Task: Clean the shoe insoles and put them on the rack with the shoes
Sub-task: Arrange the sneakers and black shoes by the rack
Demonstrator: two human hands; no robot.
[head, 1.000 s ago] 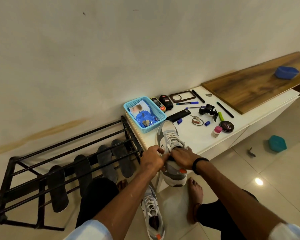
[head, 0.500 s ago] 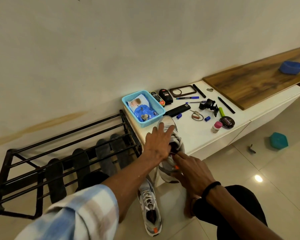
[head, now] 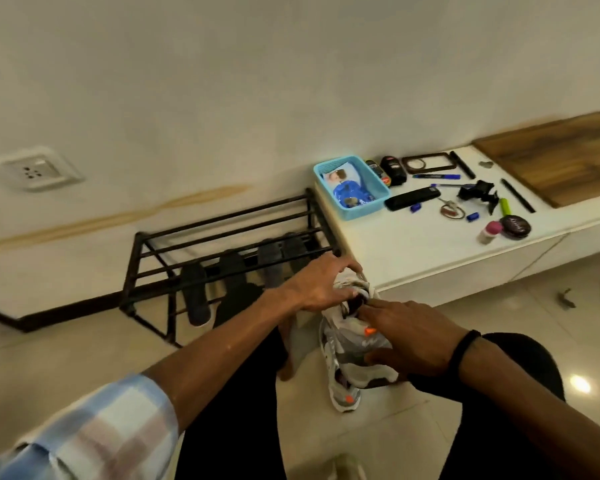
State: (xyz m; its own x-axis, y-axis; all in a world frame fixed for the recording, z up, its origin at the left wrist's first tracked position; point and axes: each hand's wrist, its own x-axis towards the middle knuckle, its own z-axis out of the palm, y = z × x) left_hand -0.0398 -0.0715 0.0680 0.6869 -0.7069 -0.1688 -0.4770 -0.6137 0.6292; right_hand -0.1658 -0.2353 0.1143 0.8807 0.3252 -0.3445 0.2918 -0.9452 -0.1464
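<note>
Head view: left hand (head: 317, 287) and right hand (head: 407, 344) grip shoe (head: 355, 355) off bench edge (head: 465, 277).

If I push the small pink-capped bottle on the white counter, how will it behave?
The pink-capped bottle seems to lie on its side, so it would probably roll. It looks small, so likely light. It lies near the counter edge and might fall off.
</note>
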